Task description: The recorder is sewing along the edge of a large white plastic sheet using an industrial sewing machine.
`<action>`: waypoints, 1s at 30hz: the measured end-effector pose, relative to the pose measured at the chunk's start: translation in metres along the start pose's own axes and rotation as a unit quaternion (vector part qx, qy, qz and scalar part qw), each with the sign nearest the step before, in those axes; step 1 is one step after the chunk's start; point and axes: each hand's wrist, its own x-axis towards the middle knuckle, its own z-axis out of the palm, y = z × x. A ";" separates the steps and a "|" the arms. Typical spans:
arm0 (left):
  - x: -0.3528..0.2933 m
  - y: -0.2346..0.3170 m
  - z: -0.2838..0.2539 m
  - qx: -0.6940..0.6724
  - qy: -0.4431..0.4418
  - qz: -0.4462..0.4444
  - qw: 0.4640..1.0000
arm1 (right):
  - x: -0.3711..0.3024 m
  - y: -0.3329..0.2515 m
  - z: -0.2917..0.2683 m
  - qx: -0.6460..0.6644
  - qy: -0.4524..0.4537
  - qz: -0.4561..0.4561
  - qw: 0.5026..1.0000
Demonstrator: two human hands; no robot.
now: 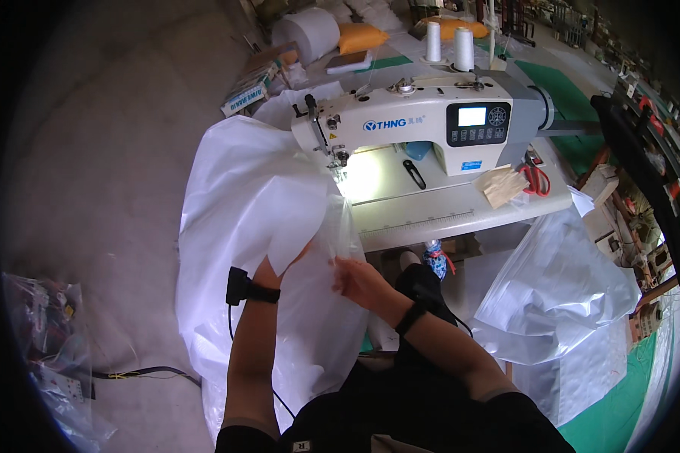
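Observation:
A large white sheet [238,196] hangs over the left end of the sewing machine [408,113] and down around my arms. A translucent strip of plastic film [343,230] runs down from the lit needle area. My right hand [359,281] is closed on the lower end of this film, just in front of the machine bed. To its left, my left hand [302,255] reaches under a fold of the white sheet. That fold hides its fingers, so their grip does not show. Black straps circle both my wrists.
On the machine bed are a black thread snipper [414,174], red-handled scissors [535,181] and a tan scrap [501,186]. White thread cones [463,50] stand behind. Crumpled plastic sheeting [555,287] hangs at right. A black cable [147,371] crosses the floor at left.

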 end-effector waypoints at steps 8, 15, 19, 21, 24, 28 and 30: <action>-0.027 -0.009 0.039 -0.218 -0.079 -0.164 0.959 | -0.048 -0.023 -0.020 -0.100 0.128 -0.080 0.983; -0.005 -0.032 0.052 -0.235 -0.066 -0.094 0.965 | -0.068 -0.024 -0.020 -0.556 0.037 0.096 0.825; 0.002 -0.050 0.044 -0.270 -0.054 -0.144 0.951 | -0.023 -0.042 -0.058 -0.626 0.179 -0.019 0.759; 0.004 -0.052 0.037 -0.242 -0.075 -0.151 0.955 | -0.001 -0.033 -0.071 -0.666 0.126 -0.056 0.733; 0.005 -0.046 0.028 -0.275 -0.183 -0.222 0.917 | 0.015 -0.003 -0.070 -0.366 0.044 -0.109 0.923; 0.005 -0.041 0.018 -0.294 -0.213 -0.266 0.893 | 0.010 0.008 -0.044 -0.243 0.094 -0.054 0.964; 0.012 -0.042 0.018 -0.300 -0.158 -0.242 0.909 | -0.006 0.001 -0.034 -0.282 0.091 -0.067 0.953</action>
